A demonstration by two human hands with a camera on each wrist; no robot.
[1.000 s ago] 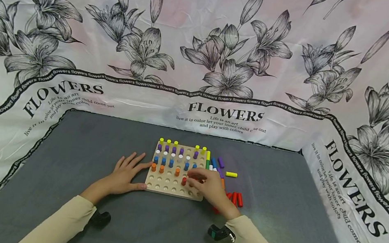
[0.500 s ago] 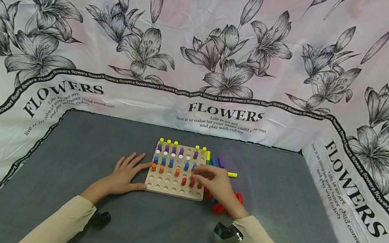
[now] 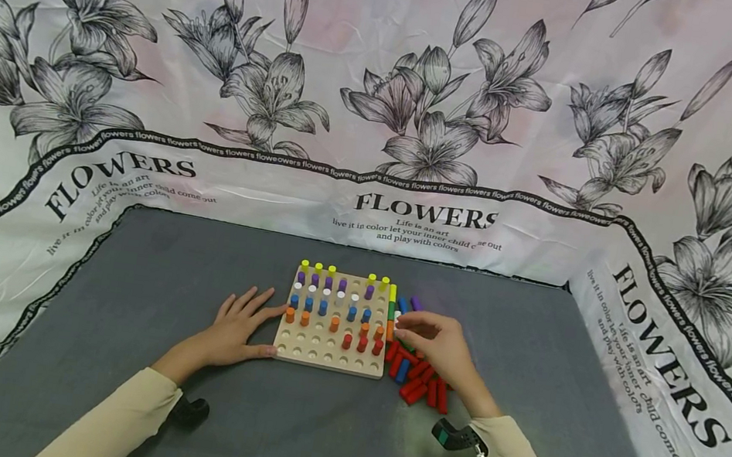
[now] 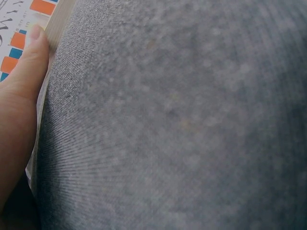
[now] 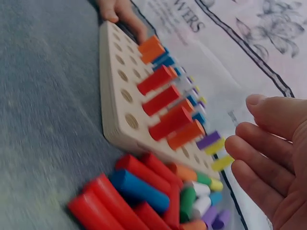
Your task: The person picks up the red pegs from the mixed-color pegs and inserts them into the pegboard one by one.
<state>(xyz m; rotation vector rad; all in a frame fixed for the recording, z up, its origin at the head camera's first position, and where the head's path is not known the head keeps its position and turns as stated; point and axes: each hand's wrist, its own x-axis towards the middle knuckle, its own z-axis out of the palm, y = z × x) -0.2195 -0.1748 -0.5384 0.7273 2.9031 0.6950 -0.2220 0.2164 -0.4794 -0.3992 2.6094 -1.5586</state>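
Observation:
A wooden pegboard (image 3: pixel 327 364) lies on the grey table, its rows holding yellow, purple, white, blue, orange and red pegs. My left hand (image 3: pixel 232 331) rests spread on the table, fingertips at the board's left edge. In the left wrist view the thumb (image 4: pixel 29 67) lies along that edge. Right of the board, my right hand (image 3: pixel 439 344) hovers over loose pegs. The right wrist view shows this hand (image 5: pixel 278 163) with fingers loosely bent and nothing between them. Red pegs (image 5: pixel 160 99) stand in the board near its right corner, with orange ones behind.
Loose red pegs (image 3: pixel 413 393) and a blue peg (image 3: pixel 402 371) lie heaped beside the board's right side. Green, white, orange, yellow and purple pegs (image 5: pixel 221 219) lie farther back. White flower-printed cloth (image 3: pixel 423 221) rises behind the table.
My right hand has moved right, off the board and over the loose pegs. Orange and red pegs at the board's right side, earlier covered by it, now show. The left hand has stayed put.

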